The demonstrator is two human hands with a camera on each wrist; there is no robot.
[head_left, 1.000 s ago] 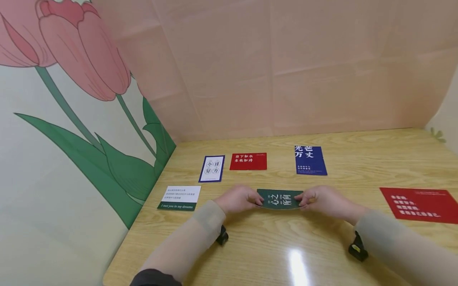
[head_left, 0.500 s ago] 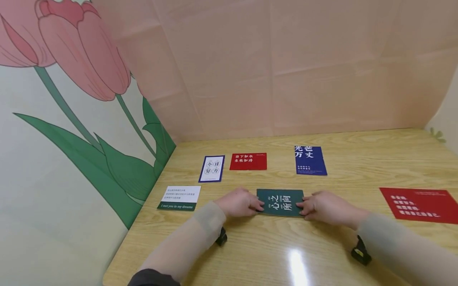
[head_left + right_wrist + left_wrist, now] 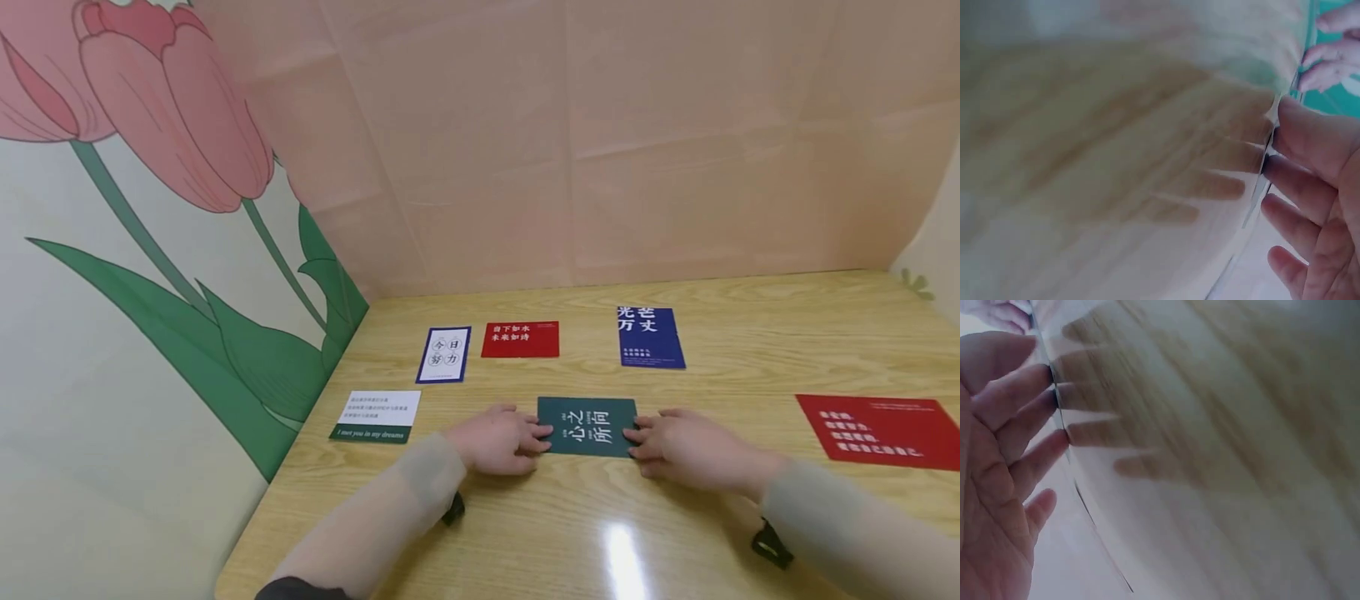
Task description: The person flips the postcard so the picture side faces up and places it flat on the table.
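Observation:
A dark green card with white characters lies flat on the wooden table. At its left edge, my left hand touches it with fingertips, the fingers spread and relaxed. My right hand does the same along the card's right edge. The left wrist view has the left hand with loose, slightly bent fingers and its reflection on the glossy tabletop. In the right wrist view the right hand also has its fingers apart, and the other hand shows beyond it.
Behind lie a blue-bordered white card, a red card and a blue card. To the left is a white-and-green card; at far right, a larger red card. A pinkish cloth hangs at the table's back.
The green card was bowed between both hands a second ago and now lies flat. Both hands have loosened their pinch on its ends and eased slightly outward.

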